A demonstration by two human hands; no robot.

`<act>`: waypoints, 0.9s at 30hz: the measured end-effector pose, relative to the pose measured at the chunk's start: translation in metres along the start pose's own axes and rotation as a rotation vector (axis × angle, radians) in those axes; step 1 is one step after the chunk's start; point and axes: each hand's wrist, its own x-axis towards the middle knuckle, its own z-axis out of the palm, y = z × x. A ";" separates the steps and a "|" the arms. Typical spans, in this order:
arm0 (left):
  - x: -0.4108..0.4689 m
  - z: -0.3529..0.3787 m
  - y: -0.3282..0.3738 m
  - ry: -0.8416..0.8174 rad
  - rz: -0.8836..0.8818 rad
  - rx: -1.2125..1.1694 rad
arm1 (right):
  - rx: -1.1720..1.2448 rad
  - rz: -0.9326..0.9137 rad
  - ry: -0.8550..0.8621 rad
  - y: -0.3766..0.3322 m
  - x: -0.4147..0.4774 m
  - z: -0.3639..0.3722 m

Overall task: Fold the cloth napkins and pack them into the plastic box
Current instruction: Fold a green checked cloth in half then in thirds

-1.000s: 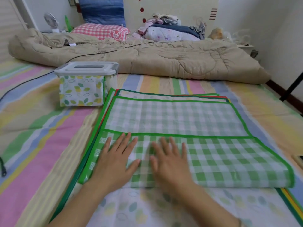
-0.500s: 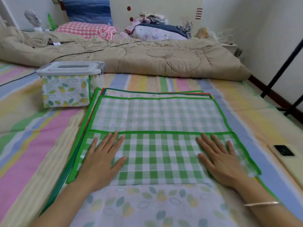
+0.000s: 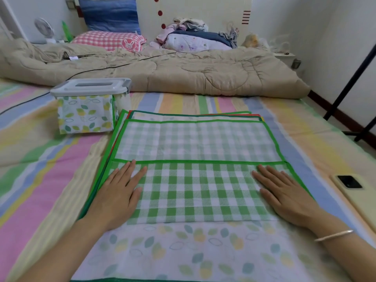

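Observation:
A green checked napkin (image 3: 195, 151) with a green border lies on top of a stack of napkins (image 3: 203, 116) on the striped bed sheet. Its near edge is folded over, forming a darker checked flap across the front. My left hand (image 3: 118, 194) lies flat on the flap's left end, fingers spread. My right hand (image 3: 284, 192) lies flat on its right end. A leaf-print napkin (image 3: 193, 247) shows under the flap, nearest me. The plastic box (image 3: 87, 106), lid shut and leaf-print cloth inside, stands at the back left of the stack.
A phone (image 3: 350, 186) lies face down to the right of the stack. A beige quilt (image 3: 162, 70) is bunched across the back with pillows behind it. A black cable (image 3: 24, 102) runs left of the box. Black stand legs (image 3: 345, 92) rise at the right.
My right hand slid right along the folded flap from the middle to its right end. My left hand stayed flat on the left end.

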 end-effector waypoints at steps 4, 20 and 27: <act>0.001 -0.002 0.002 -0.003 -0.003 0.018 | 0.003 0.077 0.032 -0.004 -0.001 0.009; 0.002 -0.002 0.000 -0.005 -0.031 0.076 | 0.305 0.716 0.394 0.007 0.008 -0.001; 0.002 -0.005 0.003 -0.035 -0.040 0.047 | 0.335 0.834 0.322 0.004 0.009 -0.006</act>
